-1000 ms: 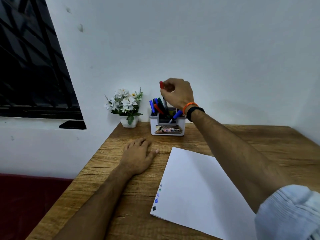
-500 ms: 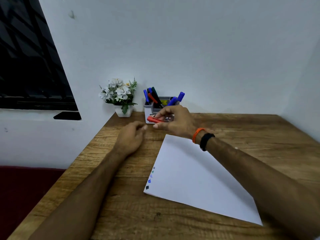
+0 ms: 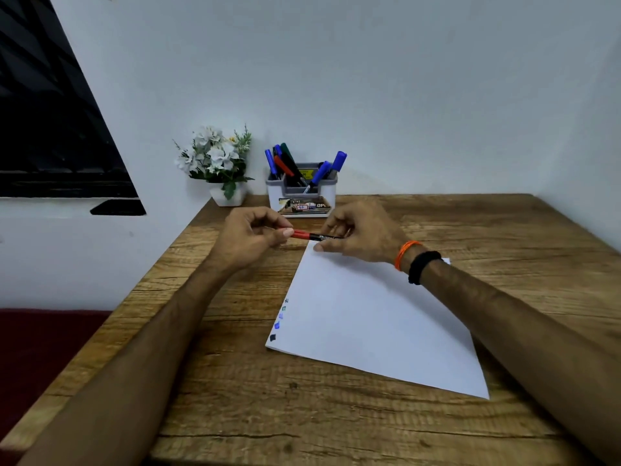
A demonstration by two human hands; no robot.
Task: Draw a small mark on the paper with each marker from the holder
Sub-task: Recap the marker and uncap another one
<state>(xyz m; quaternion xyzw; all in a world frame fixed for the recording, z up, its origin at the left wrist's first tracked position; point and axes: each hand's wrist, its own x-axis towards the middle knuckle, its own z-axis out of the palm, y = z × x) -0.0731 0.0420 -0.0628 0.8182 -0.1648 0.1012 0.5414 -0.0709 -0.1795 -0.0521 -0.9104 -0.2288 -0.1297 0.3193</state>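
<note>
Red marker (image 3: 314,235) held level mid-frame, left hand (image 3: 250,238) grip pinching cap, right hand (image 3: 361,235) grip round barrel, above paper (image 3: 369,317) top corner.

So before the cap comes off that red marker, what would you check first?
1. Left hand pinches the red cap end: ok.
2. Right hand grips the barrel of the red marker: ok.
3. Paper lies flat on the table, with free space above the row of marks along its left edge: ok.
4. Cap loose enough to pull off: cannot tell.
5. Red mark already among those drawn: none visible, though the marks are small, so cannot tell for sure.
6. Holder stands upright behind the hands, out of their way: ok.
</note>
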